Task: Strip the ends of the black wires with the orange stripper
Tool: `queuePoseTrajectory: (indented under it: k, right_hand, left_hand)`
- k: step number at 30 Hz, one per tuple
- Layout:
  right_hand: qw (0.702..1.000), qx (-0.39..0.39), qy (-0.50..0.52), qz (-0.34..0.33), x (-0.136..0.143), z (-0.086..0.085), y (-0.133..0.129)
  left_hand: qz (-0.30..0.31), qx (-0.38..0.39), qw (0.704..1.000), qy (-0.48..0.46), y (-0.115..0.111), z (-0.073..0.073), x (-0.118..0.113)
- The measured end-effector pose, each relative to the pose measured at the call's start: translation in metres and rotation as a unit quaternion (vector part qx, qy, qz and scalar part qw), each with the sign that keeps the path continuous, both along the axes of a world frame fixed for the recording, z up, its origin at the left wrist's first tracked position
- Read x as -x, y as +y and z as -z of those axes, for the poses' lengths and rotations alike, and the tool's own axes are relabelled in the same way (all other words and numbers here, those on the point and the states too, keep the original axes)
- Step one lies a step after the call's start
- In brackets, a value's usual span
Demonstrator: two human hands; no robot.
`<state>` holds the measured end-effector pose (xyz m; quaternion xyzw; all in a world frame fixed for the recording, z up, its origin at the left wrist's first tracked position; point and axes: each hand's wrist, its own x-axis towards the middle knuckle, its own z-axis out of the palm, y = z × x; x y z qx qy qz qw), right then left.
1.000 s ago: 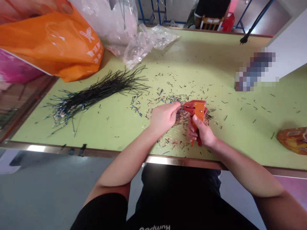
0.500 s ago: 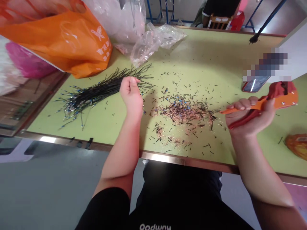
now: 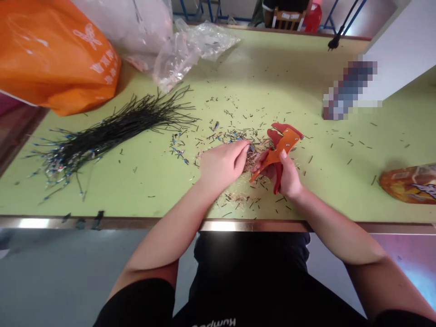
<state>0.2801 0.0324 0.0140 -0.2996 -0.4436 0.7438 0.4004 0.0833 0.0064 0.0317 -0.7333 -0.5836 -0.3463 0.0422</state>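
Table (image 3: pixel 282 81): pale green top, metal-trimmed near edge, running across the whole view. Beyond the far edge, a wooden chair (image 3: pixel 289 18) with part of a person in dark clothing. White panel (image 3: pixel 402 50) rises at the right.

Orange bag (image 3: pixel 61 59), far left, white print on its side. Crumpled clear plastic (image 3: pixel 177 59) just beside it, toward the middle.

Wire bundle (image 3: pixel 119 127): black strands lying slantwise on the left of the table, blue tips fanned at the near-left end, well apart from both hands. Brown-and-gold packet (image 3: pixel 410 184) at the right edge.

Left hand (image 3: pixel 221 165): low over the scraps, fingers curled, thumb and forefinger pressed together; cannot tell if a strand is pinched between them.

Right hand (image 3: pixel 288 175): wrapped round the handles of the orange-and-red hand tool (image 3: pixel 284 143), fingers on the near side of the scrap heap. Tool tilted, its red jaws parted and clear of the left hand, handles slanting down toward the person.

Black plug (image 3: pixel 334 43) near the far edge, right.

Smallest: clippings (image 3: pixel 238 200), black, blue and copper-coloured bits, thickest under and around the hands, thinly scattered further right.
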Motion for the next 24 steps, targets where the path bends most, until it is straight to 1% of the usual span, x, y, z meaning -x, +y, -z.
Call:
queuePoseTrajectory:
  k: [4,6,10,14,18,24]
  right_hand:
    - [0.999,-0.012,-0.015,-0.037,0.003,0.004,-0.001]
    - [0.998,-0.017,-0.034,-0.042,0.005,0.005,-0.002]
    - [0.999,-0.012,-0.050,-0.011,0.006,0.006,-0.004]
    - [0.999,-0.001,-0.045,0.012,0.004,0.014,-0.005]
    - [0.999,0.012,-0.037,0.035,0.003,0.022,-0.007]
    - [0.998,0.011,-0.038,0.050,0.004,0.022,-0.007]
  left_hand:
    - [0.019,-0.003,1.000,0.024,-0.002,-0.001,-0.006]
    - [0.029,-0.013,0.999,0.031,-0.004,-0.001,-0.009]
    - [0.046,-0.047,0.997,0.041,-0.008,-0.001,-0.011]
    - [0.064,-0.028,0.997,0.035,-0.009,0.000,-0.013]
    - [0.080,-0.021,0.996,0.030,-0.011,-0.002,-0.015]
    - [0.100,-0.018,0.995,0.024,-0.013,-0.004,-0.015]
